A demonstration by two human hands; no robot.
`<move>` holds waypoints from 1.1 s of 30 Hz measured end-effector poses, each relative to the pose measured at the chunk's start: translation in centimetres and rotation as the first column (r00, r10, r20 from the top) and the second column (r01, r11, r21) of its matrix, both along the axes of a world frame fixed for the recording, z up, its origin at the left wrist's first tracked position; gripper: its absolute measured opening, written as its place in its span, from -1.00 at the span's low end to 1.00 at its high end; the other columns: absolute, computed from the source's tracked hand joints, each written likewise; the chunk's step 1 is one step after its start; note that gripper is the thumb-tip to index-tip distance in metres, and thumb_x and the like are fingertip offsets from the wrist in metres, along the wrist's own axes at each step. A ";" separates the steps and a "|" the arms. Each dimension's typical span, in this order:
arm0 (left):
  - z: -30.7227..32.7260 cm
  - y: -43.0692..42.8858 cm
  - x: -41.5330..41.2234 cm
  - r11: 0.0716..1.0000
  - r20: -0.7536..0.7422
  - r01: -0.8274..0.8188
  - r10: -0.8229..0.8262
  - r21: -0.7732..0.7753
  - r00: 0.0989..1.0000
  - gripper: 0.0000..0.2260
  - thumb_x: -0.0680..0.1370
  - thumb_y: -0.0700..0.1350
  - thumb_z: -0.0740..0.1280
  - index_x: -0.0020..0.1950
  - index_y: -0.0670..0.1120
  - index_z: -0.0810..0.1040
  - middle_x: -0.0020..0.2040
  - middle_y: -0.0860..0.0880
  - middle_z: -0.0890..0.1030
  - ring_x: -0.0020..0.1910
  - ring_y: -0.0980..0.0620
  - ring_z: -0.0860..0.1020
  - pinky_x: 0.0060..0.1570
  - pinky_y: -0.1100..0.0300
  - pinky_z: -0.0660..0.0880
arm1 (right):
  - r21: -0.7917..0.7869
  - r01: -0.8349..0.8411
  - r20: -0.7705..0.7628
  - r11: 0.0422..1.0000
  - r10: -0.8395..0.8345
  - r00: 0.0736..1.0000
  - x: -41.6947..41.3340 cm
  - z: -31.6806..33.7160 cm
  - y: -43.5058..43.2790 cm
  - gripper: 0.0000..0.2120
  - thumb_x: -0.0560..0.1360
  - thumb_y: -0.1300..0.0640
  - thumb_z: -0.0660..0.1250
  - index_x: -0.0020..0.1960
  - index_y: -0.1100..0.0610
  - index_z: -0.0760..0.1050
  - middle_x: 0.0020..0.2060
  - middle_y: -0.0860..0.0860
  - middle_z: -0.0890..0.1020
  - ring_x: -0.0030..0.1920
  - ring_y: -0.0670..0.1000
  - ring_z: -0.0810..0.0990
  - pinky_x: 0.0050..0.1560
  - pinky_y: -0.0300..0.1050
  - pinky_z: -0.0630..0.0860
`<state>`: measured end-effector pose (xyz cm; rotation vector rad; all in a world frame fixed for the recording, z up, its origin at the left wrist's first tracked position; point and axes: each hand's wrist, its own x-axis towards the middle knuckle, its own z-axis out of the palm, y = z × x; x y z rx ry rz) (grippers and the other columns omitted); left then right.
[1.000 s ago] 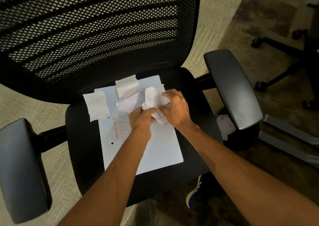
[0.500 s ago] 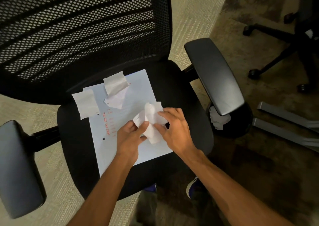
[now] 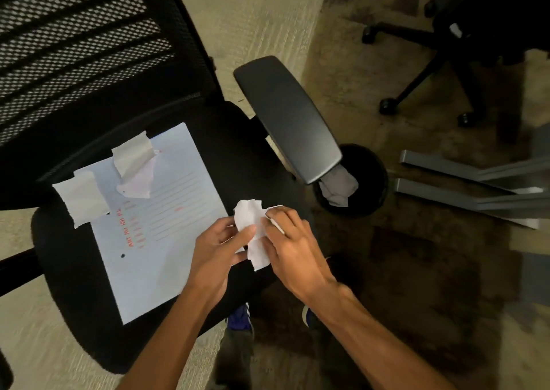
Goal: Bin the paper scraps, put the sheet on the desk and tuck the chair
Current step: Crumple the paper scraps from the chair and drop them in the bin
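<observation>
Over the chair seat (image 3: 244,151), both hands (image 3: 256,241) gripping a paper scrap (image 3: 251,220); sheet (image 3: 166,241) lettering illegible.

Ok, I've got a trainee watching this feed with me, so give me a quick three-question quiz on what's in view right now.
1. True or false: the bin already holds some paper.
2. How many loose scraps still lie on or against the sheet?
3. What holds the crumpled scrap: A) left hand only, B) right hand only, C) both?

Key: 1 true; 2 three; 3 C.
</observation>
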<state>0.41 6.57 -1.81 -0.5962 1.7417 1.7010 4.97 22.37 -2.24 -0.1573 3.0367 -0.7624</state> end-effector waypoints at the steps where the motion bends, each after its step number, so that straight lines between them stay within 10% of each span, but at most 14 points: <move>1: 0.0 0.8 0.1 1.000 -0.001 0.015 -0.015 0.005 1.000 -0.59 0.35 0.04 0.53 0.19 0.08 0.64 0.09 0.07 0.73 0.08 -0.01 0.71 -0.03 0.00 0.68 | -0.005 0.014 -0.004 1.000 -0.014 1.000 0.5 -0.1 0.6 -0.55 0.32 0.22 0.63 0.17 0.24 0.62 0.19 0.13 0.62 0.26 0.11 0.51 0.04 0.08 0.64; 13: -0.4 11.1 0.0 0.977 0.004 0.171 -0.173 0.130 0.985 -0.72 0.55 -0.30 0.43 0.18 0.01 0.63 0.07 0.00 0.74 0.07 0.00 0.72 -0.10 0.11 0.67 | -0.133 0.424 0.067 0.896 -0.418 0.906 3.7 0.7 9.3 -0.62 0.41 0.15 0.46 0.23 0.13 0.61 0.28 0.07 0.57 0.33 0.07 0.47 0.28 0.07 0.46; 18: -1.6 15.9 -1.2 0.962 0.011 0.225 -0.230 0.156 0.973 -0.70 0.55 -0.29 0.43 0.21 0.04 0.61 0.12 0.02 0.73 0.11 0.03 0.70 -0.03 0.06 0.67 | -0.405 0.683 0.187 0.608 -0.676 0.713 3.2 -0.2 13.4 -0.55 0.49 0.03 0.45 0.35 0.03 0.49 0.32 -0.08 0.48 0.35 -0.09 0.42 0.27 -0.20 0.42; 22: -3.4 19.7 -2.2 0.962 0.036 0.235 -0.242 0.140 0.970 -0.69 0.55 -0.27 0.44 0.16 0.10 0.61 0.09 0.08 0.74 0.08 0.10 0.70 -0.07 0.13 0.67 | -0.544 0.828 0.513 0.135 -0.728 0.455 1.9 -2.7 16.5 -0.28 0.48 0.03 0.55 0.52 -0.07 0.27 0.23 -0.20 0.51 0.20 -0.19 0.56 0.05 -0.27 0.60; 25: -5.3 22.1 -2.9 0.958 0.046 0.247 -0.256 0.143 0.966 -0.69 0.56 -0.31 0.42 0.22 0.01 0.59 0.09 0.05 0.74 0.08 0.09 0.70 -0.08 0.14 0.66 | -0.519 0.846 0.704 -0.121 -0.622 0.342 1.1 -5.5 18.4 -0.62 0.47 0.07 0.54 0.19 -0.23 0.52 -0.05 -0.26 0.67 -0.03 -0.23 0.69 -0.27 -0.39 0.59; 33: -11.8 26.8 -5.0 0.953 0.040 0.302 -0.301 -0.008 0.953 -0.81 0.57 -0.25 0.43 0.09 0.01 0.58 0.10 -0.07 0.71 0.09 -0.03 0.68 0.00 -0.02 0.68 | -0.405 0.898 0.757 -0.175 -0.615 0.221 -0.7 -12.6 22.3 -0.88 0.40 -0.03 0.55 -0.17 -0.23 0.64 -0.11 -0.11 0.72 -0.03 0.04 0.71 0.05 0.16 0.69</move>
